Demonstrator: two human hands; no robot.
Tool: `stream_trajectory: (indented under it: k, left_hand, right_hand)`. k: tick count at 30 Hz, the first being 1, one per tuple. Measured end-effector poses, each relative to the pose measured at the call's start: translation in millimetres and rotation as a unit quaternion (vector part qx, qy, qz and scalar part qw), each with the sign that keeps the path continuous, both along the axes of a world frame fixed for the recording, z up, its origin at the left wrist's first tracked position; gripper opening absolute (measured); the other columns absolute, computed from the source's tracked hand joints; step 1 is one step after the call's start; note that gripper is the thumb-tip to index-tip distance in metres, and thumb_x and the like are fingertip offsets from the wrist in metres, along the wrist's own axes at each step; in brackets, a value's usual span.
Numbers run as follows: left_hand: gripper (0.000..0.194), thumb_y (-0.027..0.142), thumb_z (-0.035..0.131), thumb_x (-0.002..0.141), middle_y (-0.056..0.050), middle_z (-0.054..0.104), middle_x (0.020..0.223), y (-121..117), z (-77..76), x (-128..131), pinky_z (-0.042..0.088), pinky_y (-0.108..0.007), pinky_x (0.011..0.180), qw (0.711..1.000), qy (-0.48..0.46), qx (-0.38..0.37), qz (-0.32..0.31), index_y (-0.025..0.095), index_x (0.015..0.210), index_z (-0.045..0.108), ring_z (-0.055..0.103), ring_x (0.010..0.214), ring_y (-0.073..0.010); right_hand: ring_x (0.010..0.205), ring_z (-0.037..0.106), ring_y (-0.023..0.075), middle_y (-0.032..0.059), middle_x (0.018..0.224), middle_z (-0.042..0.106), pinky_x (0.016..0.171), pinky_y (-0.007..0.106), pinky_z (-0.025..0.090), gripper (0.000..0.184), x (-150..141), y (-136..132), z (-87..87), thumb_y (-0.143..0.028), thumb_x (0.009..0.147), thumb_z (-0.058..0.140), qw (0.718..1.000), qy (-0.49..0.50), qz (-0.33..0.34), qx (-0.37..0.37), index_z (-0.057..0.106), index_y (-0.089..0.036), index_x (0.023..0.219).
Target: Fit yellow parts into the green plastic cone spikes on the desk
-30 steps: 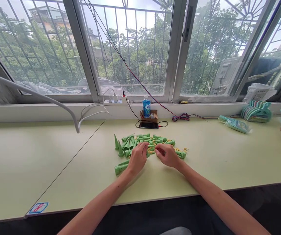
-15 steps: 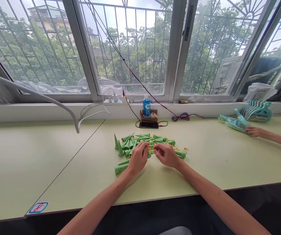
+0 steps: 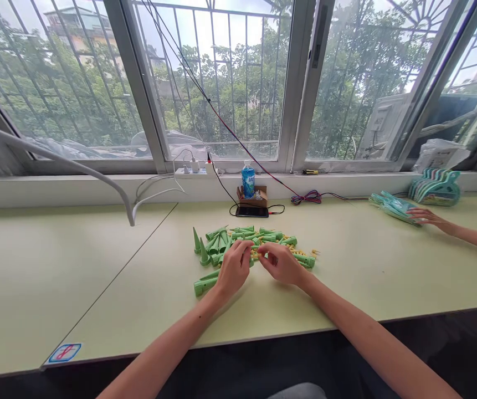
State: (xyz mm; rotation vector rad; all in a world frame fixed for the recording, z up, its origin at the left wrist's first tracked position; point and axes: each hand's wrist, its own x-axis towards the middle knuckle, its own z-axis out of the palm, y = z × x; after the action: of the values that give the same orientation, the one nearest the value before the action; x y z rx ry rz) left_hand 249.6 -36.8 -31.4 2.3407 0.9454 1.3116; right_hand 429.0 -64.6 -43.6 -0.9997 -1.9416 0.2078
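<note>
A heap of green plastic cones [image 3: 238,241] mixed with small yellow pieces [image 3: 294,252] lies on the pale green table [image 3: 138,288]. Both my hands rest at the near edge of the heap, fingertips almost meeting. My left hand [image 3: 234,269] is curled, its fingers pinched on a green cone. My right hand [image 3: 282,263] is curled too, pinching something small that I cannot make out. One green cone [image 3: 205,284] lies apart, just left of my left wrist.
A blue bottle [image 3: 248,180], a small cardboard box [image 3: 254,198] and a black phone [image 3: 252,211] with cables stand by the window sill. Another person's hand [image 3: 427,218] touches bagged teal items [image 3: 394,206] at the right, near a teal stack [image 3: 435,187].
My two hands have drawn slightly closer over the heap. The other person's hand at the right reached in to the bagged teal items, and the teal piece seen near it half a second ago is gone.
</note>
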Motion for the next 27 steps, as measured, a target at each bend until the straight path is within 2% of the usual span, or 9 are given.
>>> stream_trajectory:
  k: [27]
  left_hand:
    - [0.021,0.02,0.041,0.098,-0.004,0.065,0.094,-0.2,-1.3,-1.5,0.045,-0.024,0.065,1.0,0.019,-0.016,-0.017,0.019,0.102,0.061,0.058,0.072,-0.0132]
  right_hand:
    - [0.059,0.052,0.0135,0.002,0.075,0.064,0.059,0.026,0.041,0.011,-0.2,4.9,-3.4,-0.023,0.095,0.053,0.999,-0.041,-0.01,-0.007,0.062,-0.018,0.089]
